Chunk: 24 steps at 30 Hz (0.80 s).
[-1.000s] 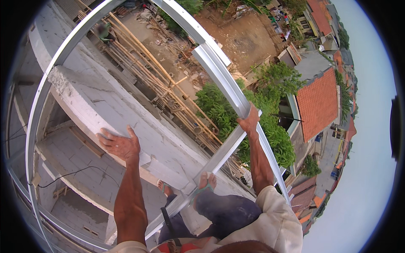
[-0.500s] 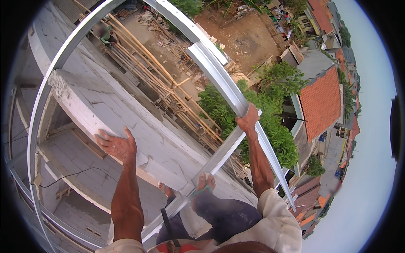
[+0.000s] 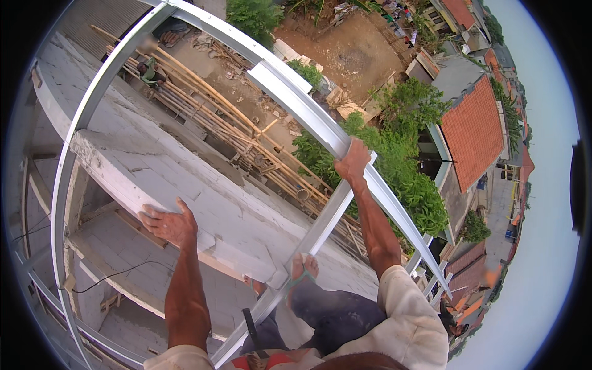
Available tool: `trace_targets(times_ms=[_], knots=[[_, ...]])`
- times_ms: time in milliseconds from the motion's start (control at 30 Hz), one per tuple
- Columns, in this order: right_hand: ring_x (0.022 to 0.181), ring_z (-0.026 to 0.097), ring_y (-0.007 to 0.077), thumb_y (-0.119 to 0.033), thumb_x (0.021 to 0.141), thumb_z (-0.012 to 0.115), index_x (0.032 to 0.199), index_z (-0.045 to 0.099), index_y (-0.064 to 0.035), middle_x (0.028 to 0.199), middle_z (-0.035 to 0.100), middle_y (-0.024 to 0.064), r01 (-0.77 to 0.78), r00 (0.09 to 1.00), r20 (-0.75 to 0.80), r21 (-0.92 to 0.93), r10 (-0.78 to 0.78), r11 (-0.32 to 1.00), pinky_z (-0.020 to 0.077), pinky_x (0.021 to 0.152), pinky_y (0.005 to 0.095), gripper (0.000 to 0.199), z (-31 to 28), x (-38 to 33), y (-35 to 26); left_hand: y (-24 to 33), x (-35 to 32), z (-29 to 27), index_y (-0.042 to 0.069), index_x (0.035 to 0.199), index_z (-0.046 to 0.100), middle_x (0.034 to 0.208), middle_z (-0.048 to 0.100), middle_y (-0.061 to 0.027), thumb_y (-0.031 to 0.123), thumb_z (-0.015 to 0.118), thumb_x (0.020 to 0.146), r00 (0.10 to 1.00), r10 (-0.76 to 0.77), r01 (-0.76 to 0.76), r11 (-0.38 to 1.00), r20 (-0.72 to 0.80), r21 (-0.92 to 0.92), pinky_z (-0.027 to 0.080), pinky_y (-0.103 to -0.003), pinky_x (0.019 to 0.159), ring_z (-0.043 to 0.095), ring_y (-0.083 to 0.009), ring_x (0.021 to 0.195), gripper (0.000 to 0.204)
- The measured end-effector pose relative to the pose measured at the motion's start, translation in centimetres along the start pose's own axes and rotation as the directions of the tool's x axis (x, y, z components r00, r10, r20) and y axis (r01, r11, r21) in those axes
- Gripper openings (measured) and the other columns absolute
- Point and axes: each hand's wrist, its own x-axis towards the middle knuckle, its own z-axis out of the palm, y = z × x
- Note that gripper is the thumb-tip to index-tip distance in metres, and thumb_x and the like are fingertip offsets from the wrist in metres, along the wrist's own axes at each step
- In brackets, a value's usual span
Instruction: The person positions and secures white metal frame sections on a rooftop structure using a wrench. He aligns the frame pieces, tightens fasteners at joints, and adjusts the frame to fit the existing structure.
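Note:
My right hand (image 3: 354, 161) is wrapped round a silvery light-steel roof channel (image 3: 299, 105), near where a steel cross member (image 3: 330, 216) meets it. That cross member slopes down past my feet toward my body. My left hand (image 3: 169, 226) has its fingers spread at the edge of a pale block wall (image 3: 179, 179); it appears to rest there, palm contact hidden. One foot in a green sandal (image 3: 301, 269) stands beside the cross member, while the other foot shows partly on its left side. A dark strap (image 3: 250, 322) hangs by the cross member near my legs.
Below the wall's outer side lies bamboo scaffolding (image 3: 231, 132), with a person (image 3: 150, 72) on it. Green trees (image 3: 401, 172) and an orange tiled roof (image 3: 472, 142) lie beyond. A thin cable (image 3: 132, 266) crosses the lower rooms on the left. Another person (image 3: 453, 324) shows at lower right.
My view has shifted slightly, and the steel channel and my right hand now appear a little farther left and higher. The left hand keeps its place. A person has come into view at lower right.

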Motion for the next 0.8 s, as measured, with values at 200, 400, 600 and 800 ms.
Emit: trace_targets(times_ms=[200, 400, 600, 800], knots=[[0.122, 0.053, 0.0385, -0.020, 0.064, 0.083, 0.145, 0.050, -0.0048, 0.133, 0.055, 0.0155, -0.049, 0.999, -0.014, -0.072, 0.048, 0.996, 0.0414, 0.100, 0.0572, 0.088, -0.3, 0.2, 2.7, 1.5, -1.3, -0.1, -0.003, 0.164, 0.008, 0.165, 0.012, -0.0315, 0.061, 0.064, 0.096, 0.997, 0.063, -0.063, 0.998, -0.037, 0.002, 0.031, -0.059, 0.122, 0.021, -0.0477, 0.153, 0.109], [0.121, 0.053, 0.0339, -0.017, 0.061, 0.077, 0.145, 0.052, -0.0093, 0.127, 0.055, 0.0119, -0.007, 0.999, -0.042, 0.014, 0.007, 1.000, 0.0383, 0.101, 0.0595, 0.088, 0.6, 1.0, 7.0, 3.4, -4.7, 2.2, -0.005, 0.163, 0.010, 0.164, 0.012, -0.0363, 0.070, 0.061, 0.094, 0.999, 0.045, -0.045, 0.999, 0.012, -0.011, 0.036, -0.063, 0.116, 0.022, -0.0524, 0.151, 0.114], [0.124, 0.050, 0.0335, -0.013, 0.064, 0.076, 0.152, 0.046, -0.0096, 0.127, 0.054, 0.0125, 0.027, 0.997, -0.079, 0.080, -0.021, 0.996, 0.0328, 0.105, 0.0579, 0.093, 1.1, -1.8, 11.6, 3.8, -8.1, 4.1, -0.006, 0.162, 0.010, 0.164, 0.013, -0.0387, 0.076, 0.058, 0.091, 0.997, 0.062, -0.063, 0.998, -0.044, 0.001, 0.037, -0.063, 0.115, 0.023, -0.0534, 0.150, 0.119], [0.125, 0.052, 0.0317, -0.011, 0.070, 0.075, 0.150, 0.049, -0.0078, 0.129, 0.055, 0.0125, 0.058, 0.996, -0.078, 0.081, -0.052, 0.995, 0.0331, 0.107, 0.0593, 0.083, 0.1, -3.9, 12.7, 1.9, -9.2, 5.9, -0.008, 0.161, 0.011, 0.163, 0.012, -0.0402, 0.082, 0.055, 0.087, 0.993, 0.098, -0.100, 0.994, -0.072, -0.036, 0.037, -0.064, 0.114, 0.026, -0.0555, 0.147, 0.124]])
